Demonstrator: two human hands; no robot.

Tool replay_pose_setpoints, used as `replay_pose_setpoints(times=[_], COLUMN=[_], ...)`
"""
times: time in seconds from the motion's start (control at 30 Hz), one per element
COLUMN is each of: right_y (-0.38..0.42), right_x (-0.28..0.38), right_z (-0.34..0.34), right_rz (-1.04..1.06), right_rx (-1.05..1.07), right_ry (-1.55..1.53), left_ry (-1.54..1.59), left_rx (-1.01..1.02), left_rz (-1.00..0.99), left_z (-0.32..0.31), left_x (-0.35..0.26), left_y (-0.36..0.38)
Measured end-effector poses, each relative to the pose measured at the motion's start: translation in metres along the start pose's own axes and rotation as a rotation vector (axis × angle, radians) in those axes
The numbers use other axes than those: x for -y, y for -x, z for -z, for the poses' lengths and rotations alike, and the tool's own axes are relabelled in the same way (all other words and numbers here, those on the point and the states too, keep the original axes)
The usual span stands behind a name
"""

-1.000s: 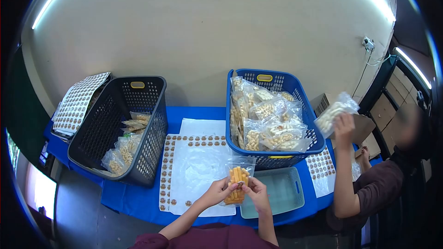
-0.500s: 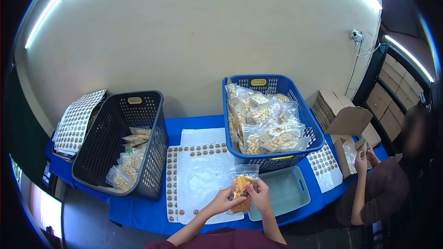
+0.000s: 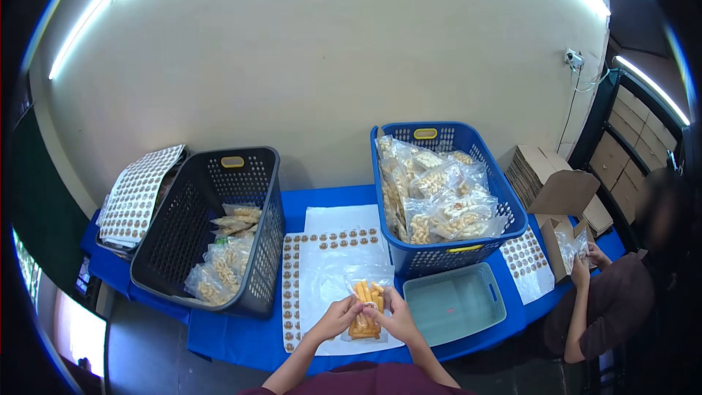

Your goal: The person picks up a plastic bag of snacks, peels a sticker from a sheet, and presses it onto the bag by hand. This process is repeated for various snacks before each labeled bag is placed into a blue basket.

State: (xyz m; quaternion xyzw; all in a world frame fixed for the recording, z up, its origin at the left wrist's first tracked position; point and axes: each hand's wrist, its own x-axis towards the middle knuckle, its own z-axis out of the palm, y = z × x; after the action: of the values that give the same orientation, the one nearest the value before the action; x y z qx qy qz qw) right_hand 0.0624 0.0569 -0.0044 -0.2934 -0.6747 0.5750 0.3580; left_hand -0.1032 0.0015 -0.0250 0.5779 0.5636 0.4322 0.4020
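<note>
A clear plastic bag of yellow-orange snack sticks (image 3: 370,333) is held upright over the sheets on the table. My left hand (image 3: 338,320) grips its left side, with fingers closed on the front. From the right, my right hand (image 3: 399,320) pinches the same bag, and its thumb presses the front near the other hand's fingertips. Beneath lie a white backing sheet (image 3: 329,267) and a sheet of round brown stickers (image 3: 292,285). Close to my right hand is a pale green tray (image 3: 479,318).
A dark grey basket (image 3: 267,249) at left and a blue basket (image 3: 453,257) behind the tray hold bagged snacks. Sticker sheets (image 3: 139,194) are stacked far left. At right, another person's hands (image 3: 585,271) handle a bag at a cardboard box (image 3: 553,249), near folded cartons (image 3: 537,164).
Both my hands have moved the bag left, away from the tray and over the white sheet. The view has shifted slightly. The other person's hands have lowered to the box.
</note>
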Motion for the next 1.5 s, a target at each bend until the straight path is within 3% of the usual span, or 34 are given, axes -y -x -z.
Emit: replay_pose_setpoints(times=[0.2, 0.3, 0.5, 0.6, 0.7, 0.8, 0.9, 1.03, 1.23, 1.33, 1.5], right_y=[0.007, 0.011, 0.016, 0.016, 0.025, 0.033, 0.037, 0.041, 0.032, 0.020, 0.005], right_x=[-0.018, -0.020, -0.016, -0.001, 0.023, 0.020, 0.017, 0.012, 0.027, 0.047, 0.058], right_z=[-0.017, -0.031, -0.045, -0.035, -0.025, -0.042, -0.067, -0.094, -0.111, -0.126, -0.150], right_rz=[0.004, 0.008, -0.045, -0.018, 0.157, 0.054, 0.060, 0.108, 0.053, 0.149, 0.239], right_rx=[-0.004, -0.100, -0.080, -0.204, -0.217, -0.088, -0.112, -0.215, -0.322, -0.423, -0.342], right_ry=[-0.290, -0.317, -0.121, -0.061, 0.361, 0.371, 0.356, 0.362, 0.554, 0.609, 0.559], left_ry=[0.098, 0.158, 0.391, 0.139, -0.140, -0.169, -0.240, 0.035, 0.048, 0.178, 0.078], left_rx=[0.038, -0.176, -0.355, -0.312, -0.174, 0.032, 0.004, -0.180, -0.393, -0.537, -0.749], left_rz=[0.049, -0.147, -0.076, -0.149, -0.309, -0.432, -0.424, -0.226, -0.241, -0.244, -0.297], left_z=[0.023, 0.019, 0.027, 0.032, 0.034, 0.028, 0.031, 0.034, 0.024, 0.030, 0.059], left_x=[0.006, 0.000, -0.002, -0.006, -0.007, -0.004, 0.009, 0.011, 0.002, -0.013, -0.021], left_y=[0.003, 0.003, 0.003, 0.009, 0.017, 0.029, 0.036, 0.048, 0.046, 0.041, 0.045])
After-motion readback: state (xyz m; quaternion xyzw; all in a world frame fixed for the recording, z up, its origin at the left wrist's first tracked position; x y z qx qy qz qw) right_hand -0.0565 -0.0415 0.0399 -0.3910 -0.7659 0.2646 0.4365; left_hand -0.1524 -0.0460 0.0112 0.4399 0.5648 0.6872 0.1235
